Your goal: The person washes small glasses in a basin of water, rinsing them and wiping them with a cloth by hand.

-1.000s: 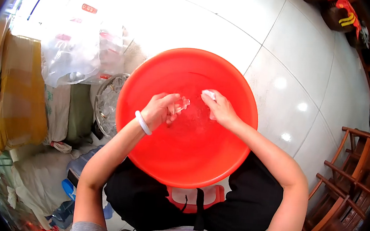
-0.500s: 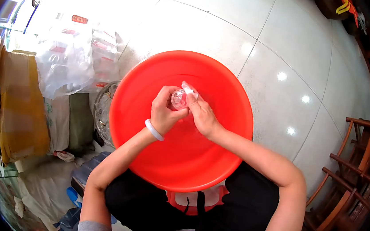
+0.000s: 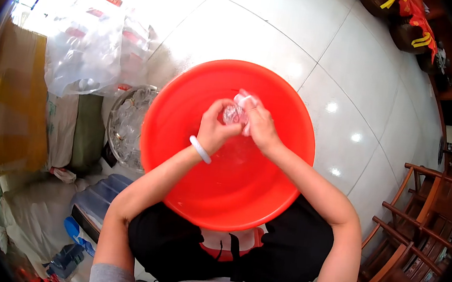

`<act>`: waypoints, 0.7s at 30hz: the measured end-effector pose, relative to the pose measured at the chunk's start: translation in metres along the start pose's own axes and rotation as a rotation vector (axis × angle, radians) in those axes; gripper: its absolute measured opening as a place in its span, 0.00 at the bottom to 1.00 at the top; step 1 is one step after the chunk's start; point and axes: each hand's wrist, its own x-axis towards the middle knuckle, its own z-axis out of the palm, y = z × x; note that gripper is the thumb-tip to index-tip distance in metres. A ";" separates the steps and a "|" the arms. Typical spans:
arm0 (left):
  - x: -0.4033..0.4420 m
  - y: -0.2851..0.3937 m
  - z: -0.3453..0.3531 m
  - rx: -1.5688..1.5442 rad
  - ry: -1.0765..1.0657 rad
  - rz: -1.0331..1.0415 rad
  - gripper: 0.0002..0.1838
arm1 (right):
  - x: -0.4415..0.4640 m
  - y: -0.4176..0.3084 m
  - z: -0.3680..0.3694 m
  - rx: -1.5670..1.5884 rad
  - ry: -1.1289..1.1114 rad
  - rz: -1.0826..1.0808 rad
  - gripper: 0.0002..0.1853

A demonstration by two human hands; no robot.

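Over the big red plastic basin [image 3: 237, 196], my left hand [image 3: 215, 130] curls its fingers and thumb around a small clear glass [image 3: 232, 114]. A white bangle [image 3: 200, 149] circles that wrist. Pressed against the glass from the other side, my right hand [image 3: 262, 125] grips a white cloth [image 3: 245, 98], which is slightly blurred. The glass's lower part is partly hidden by my fingers. The basin stands between my knees.
Left of the basin stands a round container [image 3: 110, 124] full of clear glassware. Beyond it are a clear plastic bag [image 3: 81, 64] with red-marked contents and a taped cardboard box [image 3: 19, 110]. Wooden chairs [image 3: 415, 213] stand to the right on the tiled floor [image 3: 342, 125].
The view has shifted a little. Both hands, with the glass and the cloth, sit slightly further right in the basin, and the cloth has moved against the glass.
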 end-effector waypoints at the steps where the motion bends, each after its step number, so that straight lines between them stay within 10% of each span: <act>1: 0.005 -0.001 -0.002 -0.115 0.011 -0.078 0.19 | -0.006 -0.014 -0.003 -0.097 0.009 -0.051 0.31; 7: 0.006 -0.006 -0.003 -0.153 -0.127 0.006 0.17 | -0.013 -0.019 0.009 -0.803 -0.204 -0.426 0.34; 15: 0.004 0.004 -0.003 0.192 -0.044 0.003 0.15 | -0.002 -0.004 0.005 -0.037 -0.141 -0.041 0.34; 21: 0.000 -0.015 -0.007 0.239 -0.196 0.050 0.11 | -0.019 -0.004 0.022 -0.918 0.134 -0.558 0.26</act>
